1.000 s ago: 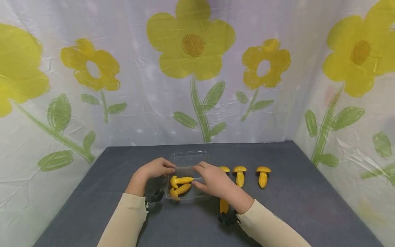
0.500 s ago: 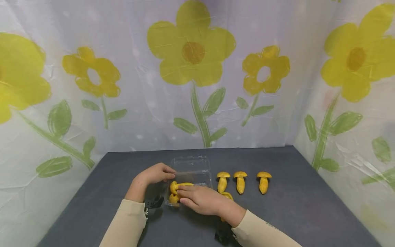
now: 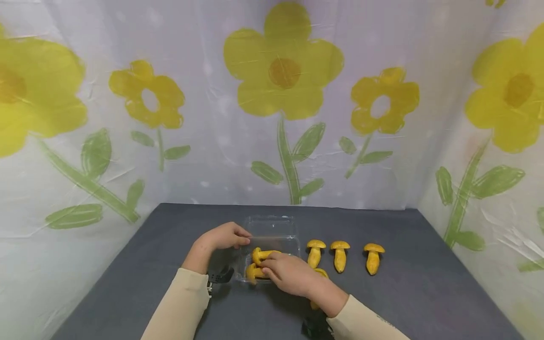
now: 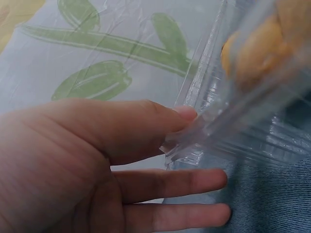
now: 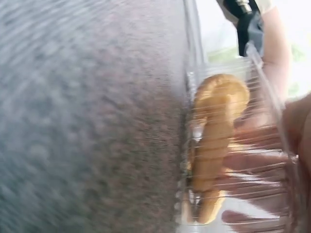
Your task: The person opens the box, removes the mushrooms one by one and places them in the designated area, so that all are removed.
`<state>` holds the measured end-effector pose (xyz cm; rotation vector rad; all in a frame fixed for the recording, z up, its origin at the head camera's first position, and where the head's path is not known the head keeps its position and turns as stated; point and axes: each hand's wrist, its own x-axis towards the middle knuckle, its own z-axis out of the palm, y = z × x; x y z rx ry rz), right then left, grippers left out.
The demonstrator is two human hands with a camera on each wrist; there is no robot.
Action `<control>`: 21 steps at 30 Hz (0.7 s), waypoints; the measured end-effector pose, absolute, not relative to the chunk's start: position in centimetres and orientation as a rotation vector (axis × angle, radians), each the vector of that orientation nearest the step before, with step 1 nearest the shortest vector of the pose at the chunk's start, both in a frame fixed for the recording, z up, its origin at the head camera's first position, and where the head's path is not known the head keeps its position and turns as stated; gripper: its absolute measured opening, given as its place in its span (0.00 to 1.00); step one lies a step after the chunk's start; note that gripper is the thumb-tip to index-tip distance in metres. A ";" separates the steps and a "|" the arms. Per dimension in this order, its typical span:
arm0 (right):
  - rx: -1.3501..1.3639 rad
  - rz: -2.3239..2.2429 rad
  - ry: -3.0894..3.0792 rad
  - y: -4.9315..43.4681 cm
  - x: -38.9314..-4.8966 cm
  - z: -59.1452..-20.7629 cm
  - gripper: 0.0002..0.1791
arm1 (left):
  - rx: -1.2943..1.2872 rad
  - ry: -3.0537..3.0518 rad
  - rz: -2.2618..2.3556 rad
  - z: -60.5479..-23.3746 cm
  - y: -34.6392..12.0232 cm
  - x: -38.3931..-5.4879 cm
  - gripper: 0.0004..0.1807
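An open clear plastic clamshell container (image 3: 295,244) lies on the dark table with its lid (image 3: 270,227) folded back. Two yellow mushrooms are inside, one with its cap and stem (image 3: 258,256) toward the back, another mushroom (image 3: 252,272) nearer the front wall. My left hand (image 3: 225,236) pinches the container's left rim between thumb and index finger; two other fingers stretch out below in the left wrist view. My right hand (image 3: 293,275) reaches in from the right, its straight fingers touching the mushrooms. Through the ribbed wall, the front mushroom (image 5: 212,141) shows beside these fingers.
Three yellow mushrooms stand in a row to the right: a left one (image 3: 315,253), a middle one (image 3: 340,256) and a right one (image 3: 373,259). Another mushroom (image 3: 321,272) is partly hidden under the right forearm. A flower-printed cloth (image 3: 204,165) hangs behind the table.
My right hand has moved from the container's right side leftward and down over the mushrooms inside, its thumb lately drawing nearer the fingers. My left hand stays at the left rim. The view has shifted slightly.
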<state>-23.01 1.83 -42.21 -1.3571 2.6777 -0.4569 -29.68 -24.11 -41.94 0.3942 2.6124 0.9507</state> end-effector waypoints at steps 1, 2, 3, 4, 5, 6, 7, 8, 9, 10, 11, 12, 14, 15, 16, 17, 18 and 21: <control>-1.348 -0.471 2.692 1.9 -23.0 -42.2 0.15 | 0.397 2.615 0.950 -42.1 -24.1 -29.6 0.16; -1.338 -0.496 2.705 2.0 -23.1 -42.2 0.12 | 0.394 2.617 0.950 -42.2 -24.0 -29.5 0.16; -1.321 -0.526 2.717 2.0 -23.1 -42.3 0.10 | 0.389 2.618 0.955 -42.2 -24.0 -29.4 0.16; -1.295 -0.563 2.727 2.2 -23.2 -42.3 0.09 | 0.386 2.619 0.961 -42.2 -23.9 -29.3 0.15; -1.260 -0.598 2.734 2.3 -23.2 -42.4 0.08 | 0.390 2.620 0.965 -42.2 -23.8 -29.3 0.15; -1.217 -0.628 2.739 2.5 -23.2 -42.5 0.08 | 0.398 2.616 0.973 -42.3 -23.6 -29.2 0.15; -1.172 -0.653 2.749 2.6 -23.2 -42.5 0.07 | 0.409 2.607 0.979 -42.1 -23.4 -29.3 0.16; -1.126 -0.676 2.757 2.8 -23.2 -42.6 0.07 | 0.412 2.596 0.983 -42.0 -23.1 -29.4 0.16; -1.083 -0.687 2.764 2.9 -23.2 -42.8 0.07 | 0.423 2.584 0.987 -42.0 -22.9 -29.4 0.16; -1.048 -0.697 2.772 3.0 -23.2 -42.9 0.07 | 0.436 2.576 0.985 -42.1 -22.7 -29.4 0.17; -1.016 -0.709 2.777 3.1 -23.1 -43.0 0.07 | 0.443 2.569 0.983 -42.2 -22.6 -29.4 0.17; -0.992 -0.722 2.782 3.1 -23.0 -43.1 0.07 | 0.440 2.565 0.980 -42.4 -22.5 -29.4 0.17; -0.960 -0.745 2.781 3.1 -22.9 -43.4 0.08 | 0.435 2.567 0.973 -42.7 -22.5 -29.2 0.17; -0.952 -0.748 2.780 3.0 -22.8 -43.4 0.09 | 0.426 2.573 0.972 -42.9 -22.4 -29.1 0.17; -0.952 -0.748 2.776 3.0 -22.7 -43.3 0.09 | 0.415 2.579 0.970 -43.0 -22.5 -29.1 0.17; -0.952 -0.748 2.764 3.0 -22.7 -43.3 0.10 | 0.403 2.585 0.968 -43.1 -22.5 -29.0 0.17; -0.958 -0.744 2.749 2.9 -22.7 -43.2 0.11 | 0.396 2.587 0.968 -43.2 -22.6 -28.9 0.16; -0.990 -0.715 2.690 2.8 -22.8 -42.9 0.15 | 0.384 2.592 0.972 -43.3 -22.9 -28.8 0.16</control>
